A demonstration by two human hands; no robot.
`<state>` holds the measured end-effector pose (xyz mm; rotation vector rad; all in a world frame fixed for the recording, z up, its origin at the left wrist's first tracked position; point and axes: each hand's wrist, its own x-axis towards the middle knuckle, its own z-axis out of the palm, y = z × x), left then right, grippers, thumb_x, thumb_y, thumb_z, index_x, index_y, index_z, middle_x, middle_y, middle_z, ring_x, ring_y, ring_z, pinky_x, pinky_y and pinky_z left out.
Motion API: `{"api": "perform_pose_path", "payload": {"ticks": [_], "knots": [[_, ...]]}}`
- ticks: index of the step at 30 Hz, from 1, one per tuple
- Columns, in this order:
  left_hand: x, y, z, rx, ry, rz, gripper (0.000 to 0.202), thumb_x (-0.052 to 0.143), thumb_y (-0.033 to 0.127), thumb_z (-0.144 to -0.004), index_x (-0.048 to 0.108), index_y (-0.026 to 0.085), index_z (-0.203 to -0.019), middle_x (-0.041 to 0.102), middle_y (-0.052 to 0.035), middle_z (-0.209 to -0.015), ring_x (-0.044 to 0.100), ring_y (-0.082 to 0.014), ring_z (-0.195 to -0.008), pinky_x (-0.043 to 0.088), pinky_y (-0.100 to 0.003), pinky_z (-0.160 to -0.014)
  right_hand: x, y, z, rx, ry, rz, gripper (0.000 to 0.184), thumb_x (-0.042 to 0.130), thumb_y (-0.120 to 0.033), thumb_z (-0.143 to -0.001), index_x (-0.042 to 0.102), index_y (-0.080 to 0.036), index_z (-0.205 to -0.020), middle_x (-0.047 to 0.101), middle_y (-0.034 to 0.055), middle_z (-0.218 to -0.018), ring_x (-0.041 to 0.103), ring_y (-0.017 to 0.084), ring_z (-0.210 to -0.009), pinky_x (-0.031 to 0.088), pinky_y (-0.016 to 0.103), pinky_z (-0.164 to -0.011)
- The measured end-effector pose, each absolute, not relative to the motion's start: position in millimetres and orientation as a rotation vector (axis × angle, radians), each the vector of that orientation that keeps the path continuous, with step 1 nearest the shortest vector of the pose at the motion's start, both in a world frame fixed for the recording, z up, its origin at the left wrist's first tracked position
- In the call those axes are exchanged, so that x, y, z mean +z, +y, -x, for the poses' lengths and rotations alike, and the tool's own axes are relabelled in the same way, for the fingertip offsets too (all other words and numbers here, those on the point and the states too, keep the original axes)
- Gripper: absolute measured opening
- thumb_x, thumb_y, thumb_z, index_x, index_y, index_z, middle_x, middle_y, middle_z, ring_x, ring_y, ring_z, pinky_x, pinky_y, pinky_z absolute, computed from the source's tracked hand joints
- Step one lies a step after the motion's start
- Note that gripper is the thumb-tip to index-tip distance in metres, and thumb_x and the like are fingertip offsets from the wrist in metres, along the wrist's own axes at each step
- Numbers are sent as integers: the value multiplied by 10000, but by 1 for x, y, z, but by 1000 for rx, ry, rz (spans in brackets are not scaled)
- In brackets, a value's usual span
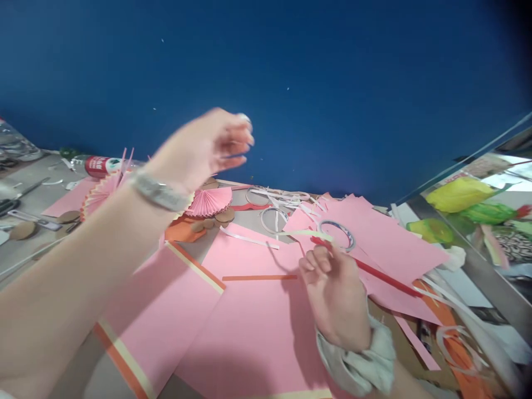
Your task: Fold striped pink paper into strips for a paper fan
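Observation:
My left hand (226,141) is raised in front of the blue panel, blurred, with fingers curled in. A small white bit shows at its fingertips, too small to name. My right hand (334,293) is held palm up above pink paper, its fingers bent and pinched. A pale yellow-green strip (303,233) runs to its fingertips and looks held there. Behind this hand passes a red strip (388,277); whether the fingers touch it I cannot tell. Beneath lies a pink sheet (249,327) with an orange strip (260,277) along its upper edge. Another pink sheet (166,293) has orange and cream edges.
Pleated pink paper fans (210,200) lie near brown discs (224,216). Tape rolls (338,233) and white scraps lie at the back. A bottle (100,166) rests on its side at left. Yellow and green items (459,194) are at right. The blue panel (291,83) stands behind.

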<state>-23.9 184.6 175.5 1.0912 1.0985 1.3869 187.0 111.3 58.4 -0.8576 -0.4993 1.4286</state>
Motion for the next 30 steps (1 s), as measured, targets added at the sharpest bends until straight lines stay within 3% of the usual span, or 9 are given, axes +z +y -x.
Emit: {"api": "perform_pose_path", "payload": {"ticks": [4,8,11,14,18,21,24,27,30], "knots": [[155,213,-9,959,1088,-1511,211,562,232,-797,612,120,-968,677,-58,-822,612,-141,-769,461,-247,-671,98,109,-201,1342,-482,736,199,434,-144,-831,426,-156,-632,259,-72,-531,260,63,-482,360,173,-474],[150,211,-18,508,1611,-2249,506,483,409,-834,442,134,-1258,647,-104,-1036,596,-218,-909,429,-269,-688,120,107,-212,1281,-500,721,227,431,-134,-819,418,-152,-592,246,-73,-500,258,63,-463,346,175,-454],[154,191,-18,464,1863,-2421,390,347,360,-897,590,80,-1022,639,-146,-920,578,-273,-907,400,-321,-694,129,105,-214,1193,-565,763,285,413,-133,-816,378,-158,-535,267,-60,-465,269,77,-457,342,196,-459],[151,175,-16,369,1658,-2525,440,233,314,-935,622,139,-827,621,-60,-713,591,-194,-690,380,-283,-611,135,103,-213,1084,-705,795,345,432,-162,-802,329,-167,-473,254,-52,-421,233,91,-421,298,222,-435],[137,178,-15,466,1519,-2487,309,325,269,-909,609,158,-960,641,-53,-861,582,-187,-740,377,-279,-634,138,97,-210,1014,-845,791,281,452,-170,-813,446,-207,-535,262,-58,-402,206,112,-402,277,253,-437],[137,170,-16,500,1457,-2414,339,309,283,-920,626,171,-870,648,-35,-806,585,-176,-702,386,-267,-611,135,91,-208,920,-938,851,211,458,-181,-827,552,-259,-655,377,-49,-443,300,128,-415,327,287,-470],[152,133,-17,455,979,-2135,307,355,280,-918,631,192,-817,664,-8,-778,606,-150,-702,432,-224,-621,130,82,-208,711,-1094,932,115,557,-231,-785,602,-278,-690,517,-19,-554,406,137,-440,358,322,-480],[164,83,-12,340,687,-1928,197,481,202,-864,624,249,-991,686,4,-901,629,-141,-790,470,-185,-706,124,72,-215,501,-1307,845,62,596,-260,-776,634,-307,-761,452,-42,-445,354,131,-367,328,323,-433],[157,47,-2,461,851,-1855,238,533,258,-825,631,296,-1039,679,7,-1000,626,-187,-887,470,-223,-791,120,64,-223,447,-1841,730,198,558,-179,-787,638,-271,-943,553,-18,-495,482,157,-429,426,348,-494]]}}
